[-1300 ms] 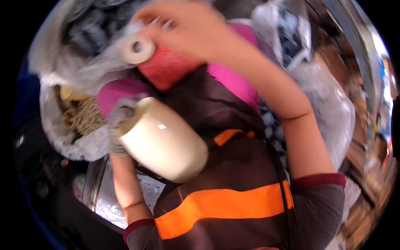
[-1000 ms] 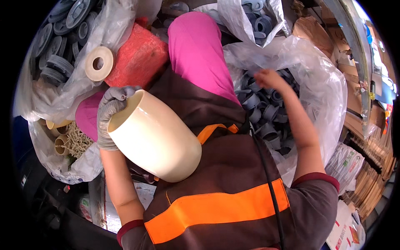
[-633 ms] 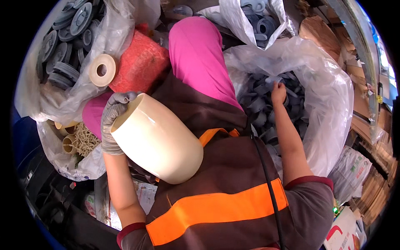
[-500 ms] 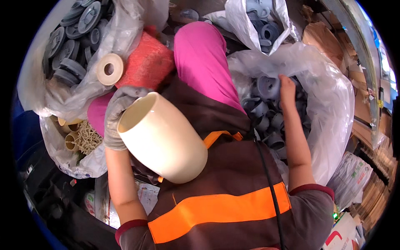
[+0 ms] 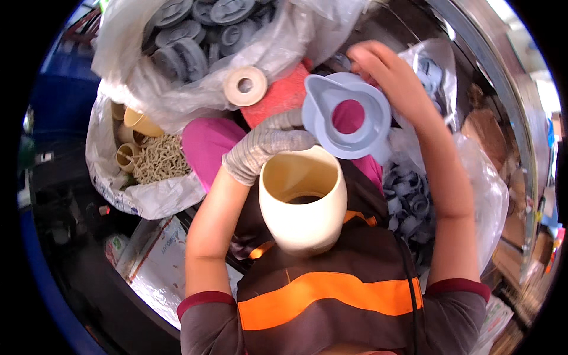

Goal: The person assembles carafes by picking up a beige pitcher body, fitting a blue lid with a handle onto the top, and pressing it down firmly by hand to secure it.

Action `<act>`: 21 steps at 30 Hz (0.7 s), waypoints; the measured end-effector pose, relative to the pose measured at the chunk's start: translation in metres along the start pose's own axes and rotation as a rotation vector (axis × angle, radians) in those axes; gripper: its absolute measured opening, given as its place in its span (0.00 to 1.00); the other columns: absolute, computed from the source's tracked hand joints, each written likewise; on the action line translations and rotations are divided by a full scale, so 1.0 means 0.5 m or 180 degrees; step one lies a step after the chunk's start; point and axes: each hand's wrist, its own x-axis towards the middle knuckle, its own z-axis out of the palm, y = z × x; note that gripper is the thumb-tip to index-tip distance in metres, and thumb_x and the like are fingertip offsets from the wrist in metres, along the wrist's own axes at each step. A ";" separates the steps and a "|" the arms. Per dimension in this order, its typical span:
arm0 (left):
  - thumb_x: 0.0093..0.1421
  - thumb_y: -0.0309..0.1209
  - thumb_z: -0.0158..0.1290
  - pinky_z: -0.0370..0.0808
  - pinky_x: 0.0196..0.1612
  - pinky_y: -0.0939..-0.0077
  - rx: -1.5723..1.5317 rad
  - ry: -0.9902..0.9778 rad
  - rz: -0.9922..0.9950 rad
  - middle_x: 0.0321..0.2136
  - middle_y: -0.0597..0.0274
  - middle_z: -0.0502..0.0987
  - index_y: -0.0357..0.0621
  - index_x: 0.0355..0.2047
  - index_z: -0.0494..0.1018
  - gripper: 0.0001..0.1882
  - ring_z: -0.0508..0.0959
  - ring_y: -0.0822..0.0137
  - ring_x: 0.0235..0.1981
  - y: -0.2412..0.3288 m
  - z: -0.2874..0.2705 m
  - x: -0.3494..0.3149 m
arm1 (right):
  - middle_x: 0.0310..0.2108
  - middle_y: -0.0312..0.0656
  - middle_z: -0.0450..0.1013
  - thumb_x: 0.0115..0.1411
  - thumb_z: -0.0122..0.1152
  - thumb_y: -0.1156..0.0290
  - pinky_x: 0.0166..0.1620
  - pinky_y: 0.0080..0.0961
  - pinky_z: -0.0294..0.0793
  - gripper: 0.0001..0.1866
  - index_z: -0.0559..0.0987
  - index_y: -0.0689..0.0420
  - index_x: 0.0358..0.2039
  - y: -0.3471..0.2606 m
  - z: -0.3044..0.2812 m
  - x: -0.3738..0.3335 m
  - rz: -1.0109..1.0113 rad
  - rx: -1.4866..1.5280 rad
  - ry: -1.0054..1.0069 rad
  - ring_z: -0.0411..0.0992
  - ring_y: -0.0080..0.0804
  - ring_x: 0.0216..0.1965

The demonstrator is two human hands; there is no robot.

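A cream, barrel-shaped pitcher body (image 5: 305, 222) stands in my lap, its open mouth upward and a dark patch inside at the bottom. My gloved left hand (image 5: 269, 142) lies at the far left of its rim, fingers closed at the left edge of a blue-grey ring-shaped lid (image 5: 319, 127) with a pouring spout. Tilted just above and beyond the rim, the lid has a wide hole in its middle. My bare right hand (image 5: 381, 68) is at the lid's upper right edge, fingers curled and blurred; whether it grips the lid cannot be made out.
Grey round caps (image 5: 183, 41) fill a clear bag at the upper left. A cream ring (image 5: 245, 86) lies against that bag beside a red block (image 5: 278, 97). Another bag holds cream parts and pellets (image 5: 160, 160). Grey pieces (image 5: 408, 198) lie in a bag at right.
My right hand has come out of the right-hand bag and up to the left. The grey lid is now by the pitcher body, which has turned more upright.
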 end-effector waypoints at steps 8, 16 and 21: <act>0.56 0.31 0.56 0.72 0.51 0.70 -0.0409 0.0453 0.0252 0.47 0.54 0.75 0.33 0.55 0.65 0.27 0.76 0.63 0.47 -0.035 -0.071 -0.050 | 0.55 0.46 0.64 0.56 0.61 0.72 0.59 0.28 0.60 0.34 0.58 0.63 0.61 0.082 0.185 -0.165 0.0391 0.1824 -0.0139 0.63 0.31 0.55; 0.49 0.24 0.48 0.73 0.50 0.67 -0.0486 0.0640 0.0070 0.41 0.49 0.77 0.31 0.43 0.71 0.19 0.78 0.59 0.41 -0.085 -0.124 -0.053 | 0.22 0.30 0.64 0.63 0.54 0.63 0.17 0.13 0.58 0.19 0.73 0.66 0.47 -0.010 0.086 -0.070 0.1004 0.1880 -0.0533 0.58 0.13 0.15; 0.57 0.31 0.53 0.74 0.51 0.63 -0.2220 0.0704 0.0200 0.43 0.47 0.76 0.32 0.47 0.70 0.19 0.77 0.58 0.43 -0.144 -0.140 -0.060 | 0.23 0.31 0.64 0.62 0.56 0.59 0.17 0.12 0.58 0.21 0.74 0.66 0.45 -0.028 0.108 -0.045 0.1378 0.1488 -0.1087 0.58 0.12 0.15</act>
